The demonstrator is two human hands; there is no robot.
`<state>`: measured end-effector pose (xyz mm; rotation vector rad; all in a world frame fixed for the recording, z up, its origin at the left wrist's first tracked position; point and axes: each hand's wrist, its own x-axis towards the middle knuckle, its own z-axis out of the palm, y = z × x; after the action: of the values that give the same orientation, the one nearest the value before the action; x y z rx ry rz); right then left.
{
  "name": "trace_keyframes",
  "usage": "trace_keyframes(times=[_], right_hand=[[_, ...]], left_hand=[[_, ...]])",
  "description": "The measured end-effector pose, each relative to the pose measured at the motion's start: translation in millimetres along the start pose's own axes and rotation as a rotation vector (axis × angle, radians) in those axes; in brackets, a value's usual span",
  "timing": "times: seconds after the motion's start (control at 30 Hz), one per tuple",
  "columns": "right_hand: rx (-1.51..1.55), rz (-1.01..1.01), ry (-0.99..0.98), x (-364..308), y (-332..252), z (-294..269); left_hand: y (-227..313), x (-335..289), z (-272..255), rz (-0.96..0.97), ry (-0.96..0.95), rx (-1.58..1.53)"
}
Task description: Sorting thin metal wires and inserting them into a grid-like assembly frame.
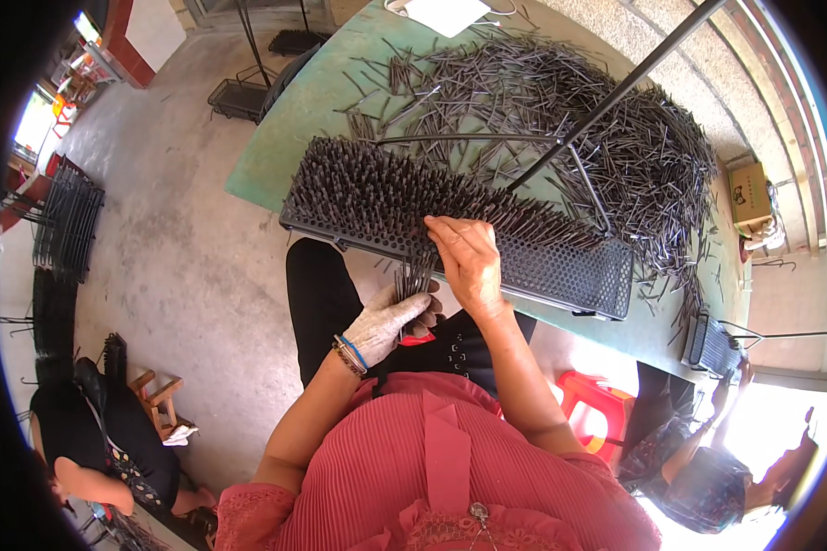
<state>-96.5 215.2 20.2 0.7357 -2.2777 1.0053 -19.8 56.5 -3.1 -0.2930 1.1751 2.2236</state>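
Green tabletop point(276, 147) ahead of both hands, grey concrete floor point(175, 184) away to their left. Holds bundle of dark rods point(413, 275) upright in gloved left hand point(381, 326), fingers and thumb closed round it, just short of perforated black tray point(560, 275). Bends bare right hand point(471, 262) over the tray's near rim, just beyond and right of the bundle, fingers drawn close together; cannot tell about any rod between the fingertips. Directly past the right hand, packed rods point(358, 188) standing up from the tray, with unfilled holes nearer and to the hand's right.

Farther beyond, heap of loose rods point(652, 184) tangled across the tabletop. Slanting over it from the tray's frame, long black pole point(648, 66), blocking a strip of the view. Below the right forearm, red stool point(597, 399). Well right of the hand, second black tray point(710, 344) beside another person's arm. Far left of the left hand, stack of black racks point(69, 225) and, nearer, wooden stool point(161, 399).

Dark printing on cardboard box point(749, 195), far right of the right hand, too small to read.

Hidden behind the bundle, part of the left palm; crowded from sight, lower ends of most packed rods. Cut off at the top, far ahead of both hands, white looped item point(446, 14).
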Motion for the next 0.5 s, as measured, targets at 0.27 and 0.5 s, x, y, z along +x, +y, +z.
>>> trace_keyframes(times=[0.27, 0.5], right_hand=[[0.004, 0.02, -0.04, -7.7, 2.6, -5.3], [-0.064, 0.019, -0.087, 4.9, 3.6, -2.1]], left_hand=[[1.0, -2.2, 0.5, -0.015, 0.029, -0.037], [-1.2, -0.6, 1.8, -0.016, -0.008, -0.04]])
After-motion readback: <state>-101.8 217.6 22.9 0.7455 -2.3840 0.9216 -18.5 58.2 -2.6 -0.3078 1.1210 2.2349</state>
